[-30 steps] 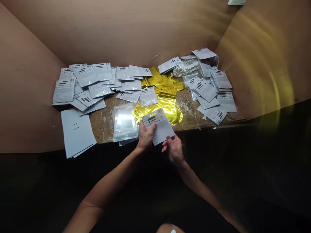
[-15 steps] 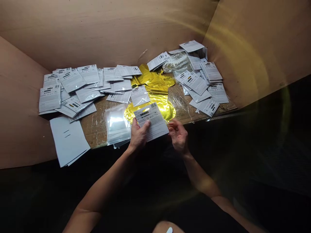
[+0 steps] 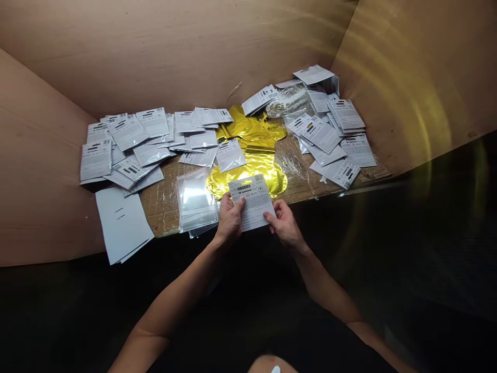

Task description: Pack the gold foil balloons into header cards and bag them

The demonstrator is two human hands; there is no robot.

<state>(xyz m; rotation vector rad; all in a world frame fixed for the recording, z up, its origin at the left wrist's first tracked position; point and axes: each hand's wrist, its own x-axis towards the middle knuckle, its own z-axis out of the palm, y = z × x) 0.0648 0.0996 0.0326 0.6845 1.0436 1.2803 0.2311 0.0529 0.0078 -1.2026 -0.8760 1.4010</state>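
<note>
Head view puts you at the front edge of the desk (image 3: 163,202), with a printed backing card (image 3: 254,199) held between both hands just above that edge. Your left hand (image 3: 230,220) pinches the card's lower left side, thumb on top and fingers beneath. Your right hand (image 3: 285,226) grips the lower right corner the same way. Both hands are closed lightly on the card and hold nothing else.

The step looks like squaring up one card before it is packed. A next move would call for a steady pinch on one side, so the other hand can come free for the stack of clear sleeves (image 3: 196,199) just to the left, or for the gold foil balloon (image 3: 267,173) lying flat directly behind the card.

The card is white and stiff-looking, upright in portrait and tipped slightly away from you. It has a black bar and fine print near the top, and gold shows through a hang slot there. I cannot tell whether a sleeve already covers it.

Finished-looking packets (image 3: 128,140) are heaped on the left, and more (image 3: 330,134) on the right.
</note>
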